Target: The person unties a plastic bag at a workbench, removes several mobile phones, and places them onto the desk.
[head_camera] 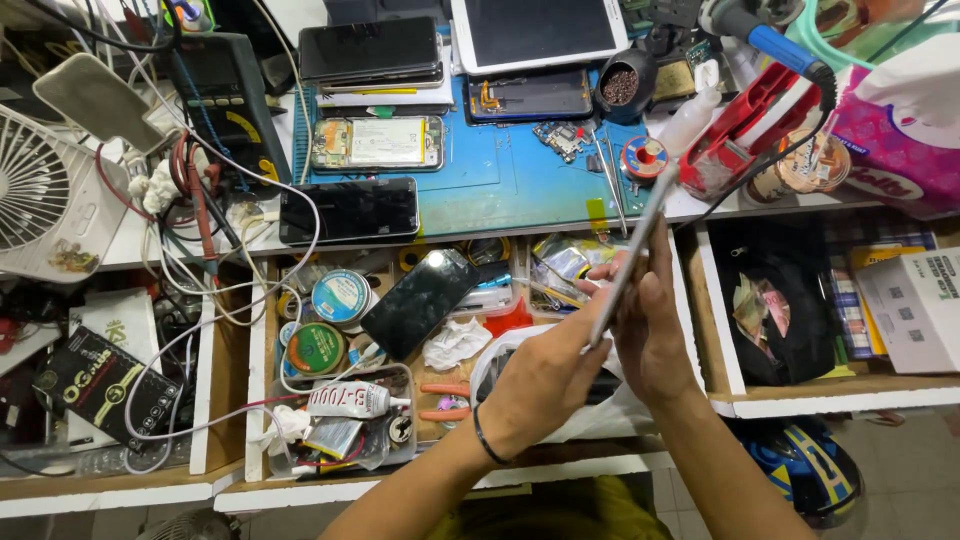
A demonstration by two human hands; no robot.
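Cluttered repair bench (480,190) with blue mat, open drawer (400,340) below, 2 hands above the drawer, left hand (545,375) and right hand (650,340) both closed on a thin phone (632,255) held edge-on, tilted.

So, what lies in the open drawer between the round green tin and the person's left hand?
In the head view, a black phone and a crumpled white tissue lie between the green tin and the left hand.
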